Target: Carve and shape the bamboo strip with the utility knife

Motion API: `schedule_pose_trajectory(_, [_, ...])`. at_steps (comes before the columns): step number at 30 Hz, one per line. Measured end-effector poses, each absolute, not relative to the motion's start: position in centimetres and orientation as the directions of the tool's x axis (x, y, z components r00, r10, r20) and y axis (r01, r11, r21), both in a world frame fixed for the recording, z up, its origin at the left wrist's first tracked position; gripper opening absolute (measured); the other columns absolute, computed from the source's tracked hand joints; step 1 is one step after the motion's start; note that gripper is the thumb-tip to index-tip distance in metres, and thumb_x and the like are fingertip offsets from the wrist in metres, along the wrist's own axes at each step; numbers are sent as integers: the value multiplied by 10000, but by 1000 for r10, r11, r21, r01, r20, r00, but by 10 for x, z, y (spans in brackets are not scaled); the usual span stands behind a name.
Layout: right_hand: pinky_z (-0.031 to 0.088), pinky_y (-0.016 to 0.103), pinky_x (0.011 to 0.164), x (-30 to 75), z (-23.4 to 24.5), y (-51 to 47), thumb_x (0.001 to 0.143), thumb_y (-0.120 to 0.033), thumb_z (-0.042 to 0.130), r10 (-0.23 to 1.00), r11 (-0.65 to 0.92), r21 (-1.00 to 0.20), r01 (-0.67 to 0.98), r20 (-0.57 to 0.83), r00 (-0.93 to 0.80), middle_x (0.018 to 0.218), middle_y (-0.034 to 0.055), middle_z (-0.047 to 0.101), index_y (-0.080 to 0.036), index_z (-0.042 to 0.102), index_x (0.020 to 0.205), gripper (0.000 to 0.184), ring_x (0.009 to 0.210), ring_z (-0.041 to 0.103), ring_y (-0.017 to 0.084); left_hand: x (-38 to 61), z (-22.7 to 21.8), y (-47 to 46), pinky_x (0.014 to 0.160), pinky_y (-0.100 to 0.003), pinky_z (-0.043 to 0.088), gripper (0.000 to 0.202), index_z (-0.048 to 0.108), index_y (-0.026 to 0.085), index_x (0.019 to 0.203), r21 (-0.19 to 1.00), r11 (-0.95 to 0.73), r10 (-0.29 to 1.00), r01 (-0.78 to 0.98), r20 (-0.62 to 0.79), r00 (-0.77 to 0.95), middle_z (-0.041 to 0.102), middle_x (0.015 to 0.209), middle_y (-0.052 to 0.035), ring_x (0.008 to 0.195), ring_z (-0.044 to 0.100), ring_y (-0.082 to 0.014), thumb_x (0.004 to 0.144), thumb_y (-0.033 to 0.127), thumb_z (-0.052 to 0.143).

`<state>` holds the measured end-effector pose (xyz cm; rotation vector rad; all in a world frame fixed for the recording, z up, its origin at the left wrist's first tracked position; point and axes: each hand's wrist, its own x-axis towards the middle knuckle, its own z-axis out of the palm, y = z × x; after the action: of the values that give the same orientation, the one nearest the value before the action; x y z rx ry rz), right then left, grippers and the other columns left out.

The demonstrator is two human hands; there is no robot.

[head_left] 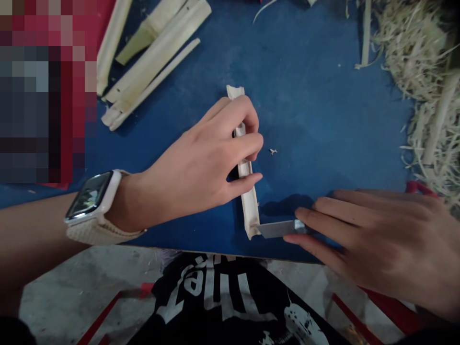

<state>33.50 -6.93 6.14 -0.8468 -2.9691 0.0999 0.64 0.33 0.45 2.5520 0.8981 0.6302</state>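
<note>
Left hand (212,158) grips pale bamboo strip (247,201) lying lengthwise on blue board (316,120), fingers closed over its middle. Right hand (377,239) pinches metal blade (278,228), tip touching strip's near end, just right of it.

Split pale strips (151,57) lie upper left on the blue board (305,96), with a shavings heap (420,62) at right.
</note>
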Motion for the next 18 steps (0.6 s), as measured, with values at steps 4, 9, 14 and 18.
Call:
schedule_pose_trajectory(4, [419, 395, 585, 332, 60, -64, 1362, -360, 632, 557, 828, -113, 549, 55, -829, 866, 4, 817, -221, 839, 1042, 406, 660, 670, 159, 6, 7, 4, 1125, -529, 738, 291, 742, 237, 1033, 432, -753, 639, 496, 301, 708, 784, 1391, -151, 1223, 804, -321, 1305, 336, 716])
schedule_pose_trajectory(9, [435, 365, 583, 332, 56, -52, 1381, -434, 600, 561, 825, -149, 546, 96, -822, 879, 12, 821, -229, 794, 996, 477, 657, 677, 150, 7, 8, 4, 1092, -517, 747, 333, 744, 239, 997, 407, -765, 631, 499, 319, 707, 781, 1346, -152, 1210, 800, -313, 1319, 299, 681])
schedule_pose_trajectory(14, [440, 368, 612, 334, 56, -56, 1372, -407, 621, 561, 819, -178, 545, 49, -827, 918, 21, 821, -210, 820, 1037, 437, 666, 658, 135, 7, 7, 3, 1084, -538, 759, 386, 753, 253, 974, 392, -768, 630, 507, 317, 709, 793, 1315, -144, 1210, 801, -320, 1339, 314, 641])
schedule_pose_trajectory(18, [443, 368, 606, 335, 55, -63, 1355, -394, 646, 577, 795, -231, 560, 8, -816, 895, 9, 810, -223, 848, 1053, 402, 670, 673, 145, 7, 7, 3, 1089, -529, 759, 388, 751, 246, 968, 398, -768, 629, 502, 319, 709, 796, 1309, -141, 1213, 797, -315, 1337, 297, 645])
